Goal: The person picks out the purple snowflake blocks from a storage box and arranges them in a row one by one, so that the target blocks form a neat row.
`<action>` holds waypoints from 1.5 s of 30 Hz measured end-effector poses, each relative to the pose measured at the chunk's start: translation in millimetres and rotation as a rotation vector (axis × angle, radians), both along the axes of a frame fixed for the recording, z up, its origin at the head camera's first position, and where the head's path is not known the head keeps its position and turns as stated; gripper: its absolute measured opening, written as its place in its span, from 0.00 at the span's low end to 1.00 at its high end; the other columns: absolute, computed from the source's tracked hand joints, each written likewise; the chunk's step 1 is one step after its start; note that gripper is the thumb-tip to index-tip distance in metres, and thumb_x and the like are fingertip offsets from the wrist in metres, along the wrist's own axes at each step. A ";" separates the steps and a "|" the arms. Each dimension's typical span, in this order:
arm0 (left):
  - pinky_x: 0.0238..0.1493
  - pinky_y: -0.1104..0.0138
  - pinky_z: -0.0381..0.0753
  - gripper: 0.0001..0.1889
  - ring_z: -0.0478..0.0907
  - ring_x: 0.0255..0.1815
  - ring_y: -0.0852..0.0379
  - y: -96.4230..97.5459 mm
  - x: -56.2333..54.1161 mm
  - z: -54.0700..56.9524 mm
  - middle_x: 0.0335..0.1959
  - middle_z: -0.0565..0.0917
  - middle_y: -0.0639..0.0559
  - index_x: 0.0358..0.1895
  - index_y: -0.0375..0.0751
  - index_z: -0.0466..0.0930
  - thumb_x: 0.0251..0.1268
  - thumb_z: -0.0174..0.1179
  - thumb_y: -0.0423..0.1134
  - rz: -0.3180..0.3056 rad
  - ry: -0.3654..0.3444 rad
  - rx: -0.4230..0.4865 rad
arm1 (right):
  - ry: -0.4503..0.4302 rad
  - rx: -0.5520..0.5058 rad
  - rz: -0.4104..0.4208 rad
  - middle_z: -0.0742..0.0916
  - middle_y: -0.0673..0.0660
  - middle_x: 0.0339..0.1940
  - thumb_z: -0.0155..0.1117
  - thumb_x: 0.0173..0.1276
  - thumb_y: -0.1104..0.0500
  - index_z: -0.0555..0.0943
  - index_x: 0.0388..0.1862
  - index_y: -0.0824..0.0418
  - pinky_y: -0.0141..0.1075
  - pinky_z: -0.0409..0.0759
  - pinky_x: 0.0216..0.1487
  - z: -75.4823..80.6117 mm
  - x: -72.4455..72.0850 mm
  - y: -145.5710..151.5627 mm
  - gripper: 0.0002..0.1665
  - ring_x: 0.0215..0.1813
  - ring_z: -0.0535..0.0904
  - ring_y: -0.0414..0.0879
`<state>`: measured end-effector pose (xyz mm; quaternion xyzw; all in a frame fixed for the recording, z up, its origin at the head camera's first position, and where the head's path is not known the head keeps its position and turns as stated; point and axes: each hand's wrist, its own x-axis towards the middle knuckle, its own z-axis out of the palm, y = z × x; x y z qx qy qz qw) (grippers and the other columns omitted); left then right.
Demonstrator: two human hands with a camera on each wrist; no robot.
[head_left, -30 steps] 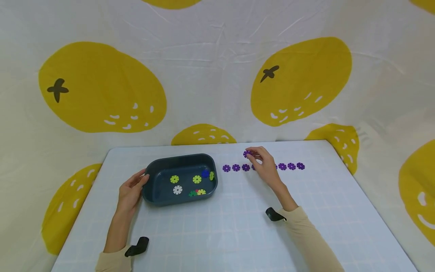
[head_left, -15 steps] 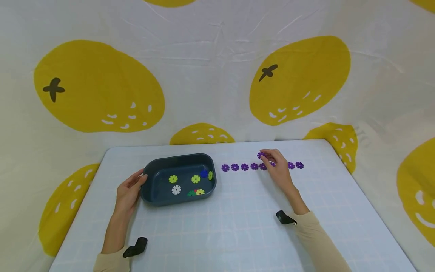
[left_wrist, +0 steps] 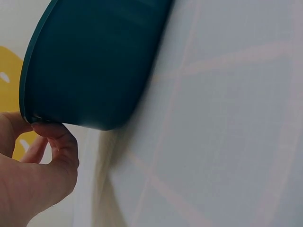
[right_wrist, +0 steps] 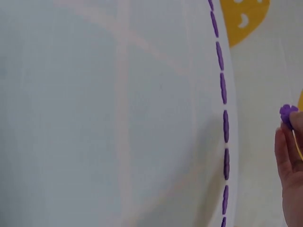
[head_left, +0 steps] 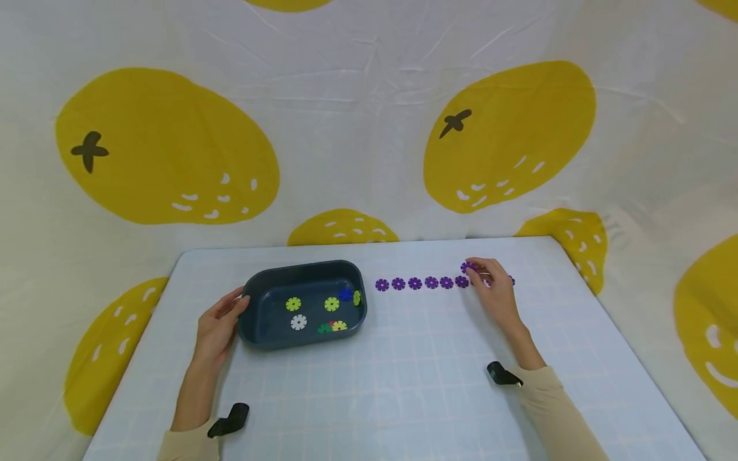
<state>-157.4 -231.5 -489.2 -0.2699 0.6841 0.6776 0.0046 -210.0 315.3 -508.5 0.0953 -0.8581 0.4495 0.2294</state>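
My left hand [head_left: 216,330] pinches the left end of a dark teal tub [head_left: 268,323] at its rim, thumb on the near side in the left wrist view. Between the thumb and fingers of my right hand [head_left: 497,298] is a purple notched plastic disc [right_wrist: 287,113], held above the table. Below it runs a straight row of purple discs [head_left: 415,283], partly covered by that hand in the head view. Inside the tub lie several loose discs: yellow-green ones [head_left: 293,304], a white one [head_left: 298,322], a blue one [head_left: 344,294], a green one [head_left: 325,328] and a bit of red.
The white table [head_left: 369,390] has a faint grid pattern. Behind it hangs a pale cloth [head_left: 352,128] printed with large yellow fruits. Each sleeve cuff carries a small black device [head_left: 230,419].
My right hand has moved rightward along the row with the purple disc in its fingers, uncovering discs on the left. My left hand stays at the tub, which has not moved on the table.
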 end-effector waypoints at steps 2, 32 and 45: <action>0.40 0.75 0.71 0.35 0.72 0.48 0.65 -0.1 0.1 0.7 0.47 0.79 0.65 0.73 0.47 0.75 0.64 0.72 0.53 0.007 -0.003 0.006 | -0.013 0.013 -0.019 0.84 0.60 0.48 0.65 0.74 0.66 0.83 0.58 0.65 0.18 0.74 0.51 -0.2 0.3 6.4 0.15 0.47 0.79 0.42; 0.39 0.77 0.72 0.34 0.73 0.45 0.69 -3.3 1.1 -1.3 0.42 0.80 0.70 0.73 0.45 0.74 0.66 0.71 0.51 0.002 0.017 0.012 | -0.317 0.109 -0.259 0.81 0.62 0.59 0.54 0.83 0.54 0.79 0.67 0.60 0.29 0.76 0.56 8.2 9.1 66.8 0.20 0.61 0.77 0.57; 0.39 0.77 0.72 0.34 0.73 0.46 0.68 -4.1 -1.6 -4.1 0.43 0.79 0.69 0.73 0.45 0.74 0.67 0.70 0.50 -0.008 0.018 0.010 | -0.384 0.062 -0.304 0.81 0.68 0.56 0.53 0.83 0.57 0.78 0.66 0.67 0.15 0.72 0.39 1.7 8.2 89.3 0.21 0.56 0.77 0.58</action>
